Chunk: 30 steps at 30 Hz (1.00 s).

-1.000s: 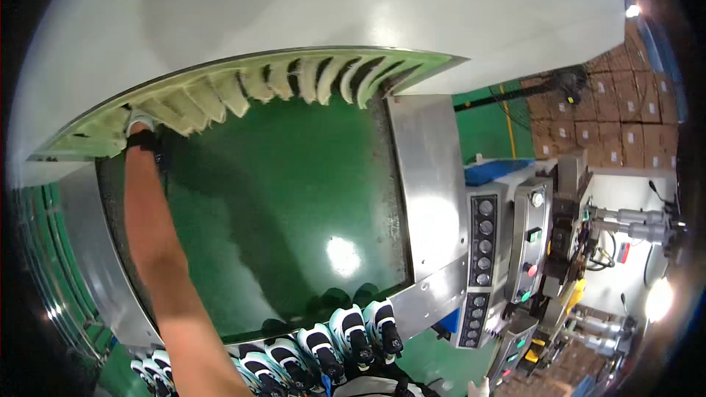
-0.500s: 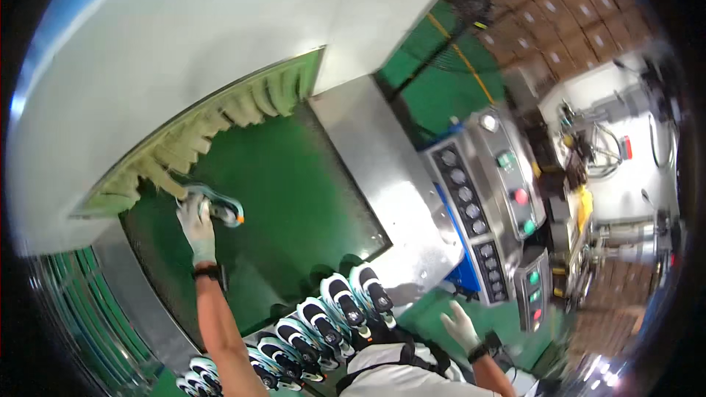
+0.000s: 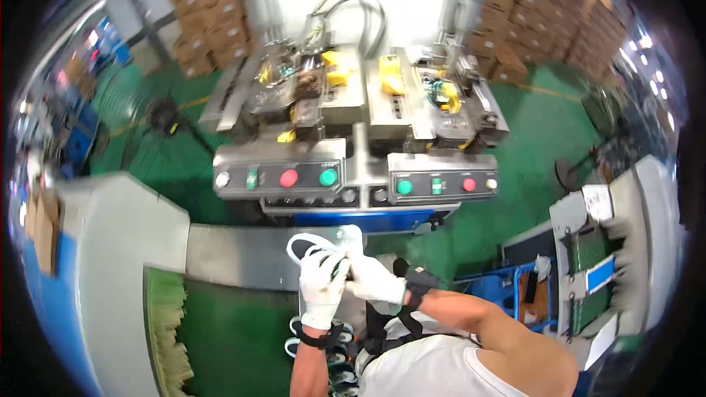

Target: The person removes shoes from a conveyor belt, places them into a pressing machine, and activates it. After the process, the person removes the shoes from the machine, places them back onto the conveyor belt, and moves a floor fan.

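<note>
Both my hands wear white gloves and meet in front of me over the grey metal ledge. A white sports shoe [image 3: 300, 245] with a dark opening is between them. My left hand [image 3: 321, 287] is closed around its near side. My right hand [image 3: 373, 279] is closed against it from the right, its fingers overlapping the left ones. Much of the shoe is hidden behind the gloves. Below my left wrist stands a row of similar white and black shoes [image 3: 340, 371], partly covered by my arm.
Ahead stands a two-station machine with button panels [image 3: 283, 178] and yellow-padded fixtures [image 3: 391, 75]. To the left, a pale tunnel housing [image 3: 118, 228] with fringe strips [image 3: 168, 323] borders a green conveyor belt [image 3: 228, 331]. A fan [image 3: 162, 114] and a blue cart [image 3: 507, 279] stand on the floor.
My view has turned right, from the conveyor to the machine. My left hand has brought the shoe away from the fringed tunnel opening. My right hand, earlier spread and apart, now grips it too.
</note>
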Available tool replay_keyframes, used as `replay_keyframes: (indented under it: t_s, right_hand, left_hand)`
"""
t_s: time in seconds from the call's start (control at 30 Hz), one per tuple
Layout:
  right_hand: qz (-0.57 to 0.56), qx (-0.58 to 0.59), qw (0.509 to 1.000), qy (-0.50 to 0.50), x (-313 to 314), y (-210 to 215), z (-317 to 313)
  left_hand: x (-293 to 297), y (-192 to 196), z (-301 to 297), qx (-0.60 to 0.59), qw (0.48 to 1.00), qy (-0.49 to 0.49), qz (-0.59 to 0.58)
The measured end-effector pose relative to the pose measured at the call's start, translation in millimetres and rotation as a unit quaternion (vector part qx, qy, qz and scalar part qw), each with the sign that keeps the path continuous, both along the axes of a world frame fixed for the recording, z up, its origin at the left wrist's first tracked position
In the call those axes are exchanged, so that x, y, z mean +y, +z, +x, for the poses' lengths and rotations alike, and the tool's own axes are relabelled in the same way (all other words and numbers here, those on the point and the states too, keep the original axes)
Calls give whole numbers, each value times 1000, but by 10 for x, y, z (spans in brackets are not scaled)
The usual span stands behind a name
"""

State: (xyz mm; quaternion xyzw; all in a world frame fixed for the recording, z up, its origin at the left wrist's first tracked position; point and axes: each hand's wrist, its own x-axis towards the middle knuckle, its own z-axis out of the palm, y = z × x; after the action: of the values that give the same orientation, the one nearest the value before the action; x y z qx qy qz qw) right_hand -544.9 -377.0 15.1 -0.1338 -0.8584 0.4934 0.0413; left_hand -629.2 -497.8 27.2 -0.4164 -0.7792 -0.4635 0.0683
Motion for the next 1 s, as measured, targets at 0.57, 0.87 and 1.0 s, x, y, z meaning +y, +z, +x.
replay_keyframes:
  t_s: [0.57,0.87,1.0]
  right_hand:
    - [-484,279,726,-401,2901,300,2210]
    - [-459,273,646,-545,2856,15,2624]
    - [-494,246,656,-515,3057,232,2382]
  left_hand:
    - [5420,-258,-509,-201,962,-175,-60]
    - [6778,-1195,-647,-44,941,-55,-330]
    - [6522,-693,-1137,-220,928,-166,-252]
